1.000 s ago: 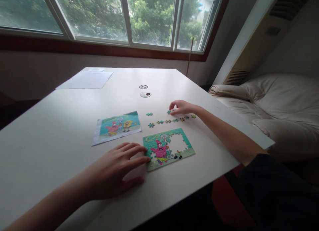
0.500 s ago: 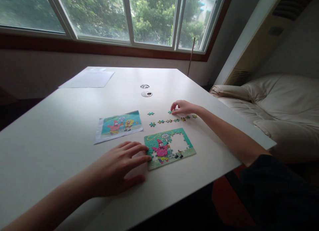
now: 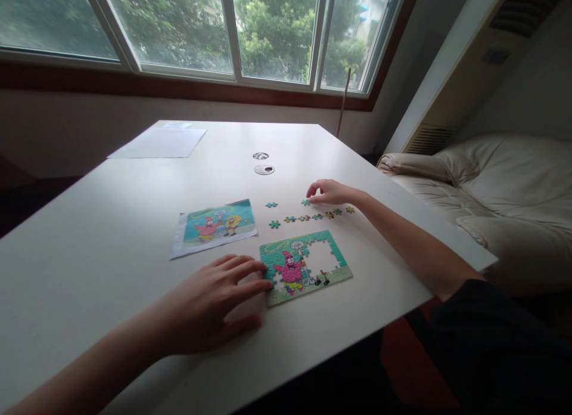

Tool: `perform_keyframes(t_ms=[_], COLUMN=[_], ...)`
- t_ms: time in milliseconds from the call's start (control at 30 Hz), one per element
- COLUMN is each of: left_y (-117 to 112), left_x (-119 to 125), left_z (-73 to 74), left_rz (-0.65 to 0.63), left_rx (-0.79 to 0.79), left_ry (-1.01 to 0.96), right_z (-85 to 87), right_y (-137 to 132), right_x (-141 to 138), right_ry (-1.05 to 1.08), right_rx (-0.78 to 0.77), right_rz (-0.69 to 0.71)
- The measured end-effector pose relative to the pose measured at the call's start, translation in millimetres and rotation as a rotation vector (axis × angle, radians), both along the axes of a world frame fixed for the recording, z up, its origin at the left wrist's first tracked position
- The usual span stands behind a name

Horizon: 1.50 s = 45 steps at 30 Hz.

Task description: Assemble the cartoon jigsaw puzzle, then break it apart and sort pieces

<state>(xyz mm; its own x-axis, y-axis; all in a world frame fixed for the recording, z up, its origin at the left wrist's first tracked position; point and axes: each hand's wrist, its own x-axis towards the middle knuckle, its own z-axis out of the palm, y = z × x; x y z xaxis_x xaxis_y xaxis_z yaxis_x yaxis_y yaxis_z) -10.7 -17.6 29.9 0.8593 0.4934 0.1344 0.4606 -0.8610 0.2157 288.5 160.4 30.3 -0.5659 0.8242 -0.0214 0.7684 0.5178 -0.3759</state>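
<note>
A partly filled jigsaw puzzle (image 3: 286,246) lies on the white table, showing a pink starfish figure; white gaps show at its right and lower left. My left hand (image 3: 218,302) rests beside it, fingers spread and fingertips touching its left edge. Beyond the puzzle, my right hand (image 3: 328,192) is curled in a pinch at a green puzzle piece (image 3: 305,202), its fingertips at the piece's right side. Several loose pieces (image 3: 317,216) form a row between that hand and the puzzle. Another single piece (image 3: 271,204) sits farther left.
A printed picture sheet (image 3: 218,224) lies left of the puzzle. White paper (image 3: 161,143) is at the table's far left corner. Two round fittings (image 3: 264,170) are set in the table (image 3: 134,224). A cream sofa (image 3: 504,182) stands to the right.
My right fingertips have shifted slightly, and more of the green piece shows beside them. My left hand stays at the puzzle's edge.
</note>
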Motion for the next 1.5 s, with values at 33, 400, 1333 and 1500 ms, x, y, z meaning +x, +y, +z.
perform_keyframes(t_ms=[33, 400, 1333, 1500], left_y=[-0.2, -0.7, -0.8, -1.4], left_x=[0.0, 0.3, -1.0, -1.2], left_z=[0.1, 0.6, 0.6, -0.4], left_rz=[0.002, 0.01, 0.011, 0.014], left_rx=[0.001, 0.007, -0.003, -0.002], left_ry=[0.006, 0.065, 0.066, 0.037], right_z=[-0.6, -1.2, -0.3, 7.8], right_y=[0.0, 2.8, -7.6, -43.5], right_x=[0.4, -49.2, -76.5, -54.2], right_ry=[0.006, 0.051, 0.2, 0.262], right_rx=[0.013, 0.039, -0.195, -0.203], right_rz=[-0.006, 0.175, 0.227, 0.29])
